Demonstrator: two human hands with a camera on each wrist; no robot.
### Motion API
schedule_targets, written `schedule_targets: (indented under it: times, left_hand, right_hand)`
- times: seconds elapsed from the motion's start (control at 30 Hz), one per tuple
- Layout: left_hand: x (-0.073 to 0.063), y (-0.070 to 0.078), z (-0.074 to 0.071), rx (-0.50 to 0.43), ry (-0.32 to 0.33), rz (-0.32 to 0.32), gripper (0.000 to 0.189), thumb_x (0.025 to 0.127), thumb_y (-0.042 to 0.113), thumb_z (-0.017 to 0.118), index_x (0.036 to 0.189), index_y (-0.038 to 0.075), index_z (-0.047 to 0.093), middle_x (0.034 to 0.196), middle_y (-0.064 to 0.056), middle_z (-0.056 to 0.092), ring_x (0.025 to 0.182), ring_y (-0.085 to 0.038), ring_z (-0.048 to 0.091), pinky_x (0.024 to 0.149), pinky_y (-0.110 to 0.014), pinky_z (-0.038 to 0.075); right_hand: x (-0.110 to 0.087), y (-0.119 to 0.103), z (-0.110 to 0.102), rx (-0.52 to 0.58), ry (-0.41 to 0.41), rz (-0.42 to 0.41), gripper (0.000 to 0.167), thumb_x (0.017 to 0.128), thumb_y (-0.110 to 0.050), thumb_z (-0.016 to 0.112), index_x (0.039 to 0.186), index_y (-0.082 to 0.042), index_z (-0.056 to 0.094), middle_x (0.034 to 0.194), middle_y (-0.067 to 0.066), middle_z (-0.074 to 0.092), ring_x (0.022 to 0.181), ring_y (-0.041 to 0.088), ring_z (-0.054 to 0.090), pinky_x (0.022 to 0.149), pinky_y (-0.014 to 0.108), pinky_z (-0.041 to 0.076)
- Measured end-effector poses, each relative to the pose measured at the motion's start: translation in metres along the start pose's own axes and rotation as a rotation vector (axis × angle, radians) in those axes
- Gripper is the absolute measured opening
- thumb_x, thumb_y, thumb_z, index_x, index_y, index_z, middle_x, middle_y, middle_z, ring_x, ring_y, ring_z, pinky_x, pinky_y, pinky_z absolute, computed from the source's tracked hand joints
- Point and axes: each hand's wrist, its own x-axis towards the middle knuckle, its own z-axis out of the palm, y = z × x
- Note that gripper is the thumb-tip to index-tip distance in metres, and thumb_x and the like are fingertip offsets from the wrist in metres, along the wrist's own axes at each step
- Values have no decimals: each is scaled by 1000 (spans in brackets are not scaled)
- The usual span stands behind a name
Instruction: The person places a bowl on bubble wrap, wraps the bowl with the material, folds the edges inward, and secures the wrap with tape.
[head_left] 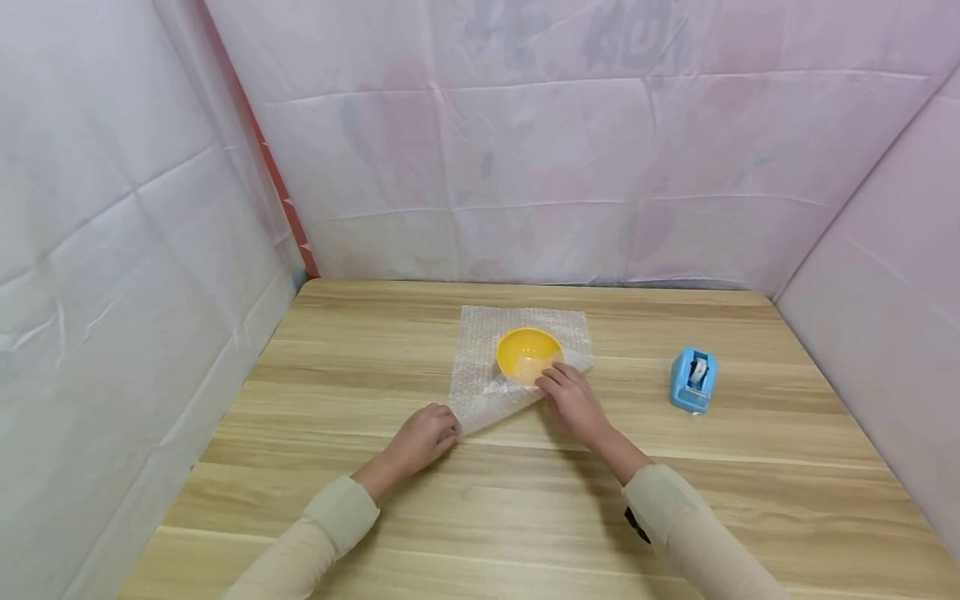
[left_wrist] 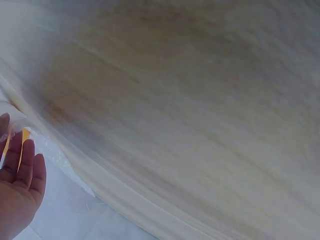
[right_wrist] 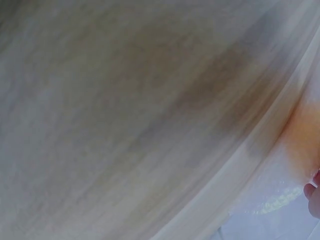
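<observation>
Wrap (head_left: 474, 354), mid-frame: my left hand (head_left: 426, 436) and right hand (head_left: 573, 403) are pinching its edge, ideally holding it taut over the bowl (head_left: 521, 352).

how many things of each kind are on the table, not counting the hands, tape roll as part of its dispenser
yellow bowl: 1
bubble wrap sheet: 1
blue tape dispenser: 1
total: 3
</observation>
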Motion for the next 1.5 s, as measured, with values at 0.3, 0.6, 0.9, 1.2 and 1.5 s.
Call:
schedule_targets:
  times: [0.3, 0.6, 0.9, 1.2, 1.5]
  left_hand:
    - [3, -1, -6, 6, 85, 26, 4, 82, 7, 65, 82, 9, 69, 83, -1, 66, 79, -15, 59, 73, -27, 52]
    - [11, -3, -13, 26, 180, 75, 4, 83, 6, 65, 84, 7, 68, 83, -2, 66, 78, -16, 61, 72, -27, 52]
    - [21, -1, -18, 5, 216, 71, 5, 83, 6, 66, 86, 9, 68, 86, -1, 66, 83, -15, 62, 74, -26, 53]
    - [40, 4, -23, 17, 277, 94, 4, 84, 8, 65, 85, 8, 68, 85, -1, 65, 81, -16, 60, 73, -26, 52]
    - [64, 12, -26, 5, 307, 71, 4, 84, 8, 65, 86, 8, 69, 85, -1, 65, 80, -16, 60, 73, -26, 51]
  right_hand:
    - [0, 1, 0, -3, 9, 3, 18, 70, 8, 72, 84, -2, 65, 89, 14, 67, 96, 36, 59, 89, 46, 48]
    - [2, -1, -2, -14, -20, 14, 16, 71, 5, 72, 84, -2, 66, 89, 13, 68, 96, 35, 59, 91, 45, 47]
    - [3, -2, -4, -16, -63, 44, 14, 74, 3, 71, 86, -2, 67, 91, 13, 68, 99, 34, 59, 93, 45, 46]
    - [5, -3, -6, -22, -88, 42, 12, 76, 4, 68, 87, -2, 67, 92, 14, 68, 100, 34, 59, 94, 45, 45]
    - [5, -3, -6, -42, -103, 40, 14, 76, 6, 66, 87, -2, 67, 92, 13, 68, 100, 34, 58, 93, 45, 46]
